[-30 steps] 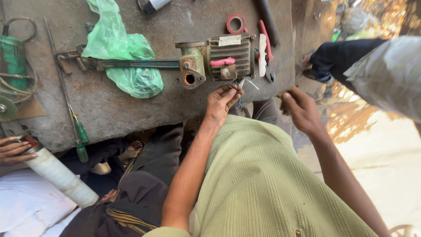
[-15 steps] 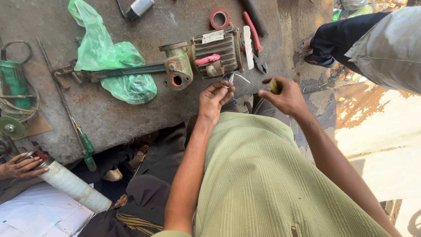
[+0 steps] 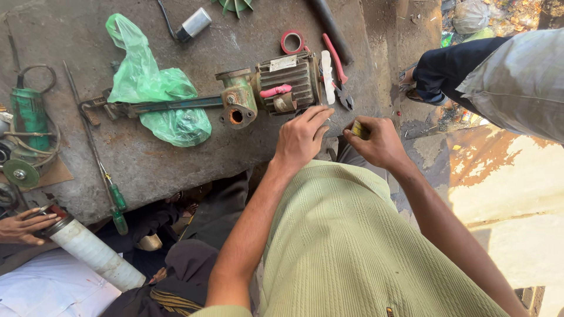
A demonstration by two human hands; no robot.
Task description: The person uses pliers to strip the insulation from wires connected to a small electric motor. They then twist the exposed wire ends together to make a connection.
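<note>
My left hand [image 3: 301, 138] rests at the slab's front edge, just below a small ribbed pump motor [image 3: 286, 82], its fingertips pinching what looks like a thin wire [image 3: 330, 121]. My right hand [image 3: 379, 144] is close beside it, fingers closed on a small yellow roll [image 3: 357, 130]. The two hands nearly touch above my green-shirted lap. The motor has a rusty green pump head [image 3: 236, 100] and a pink lead across its top.
On the concrete slab [image 3: 176, 164] lie a green plastic bag [image 3: 155, 97] over a long wrench, red-handled pliers [image 3: 337, 73], a red tape ring [image 3: 292, 42], green-handled screwdrivers [image 3: 116, 199] and a green grinder [image 3: 28, 114]. Another person's hand holds a white tube [image 3: 88, 249]. Someone in dark trousers [image 3: 452, 67] is at right.
My right hand has come in from the right, now holding the yellow roll, and closed up to my left hand. The left hand stayed at the motor's front.
</note>
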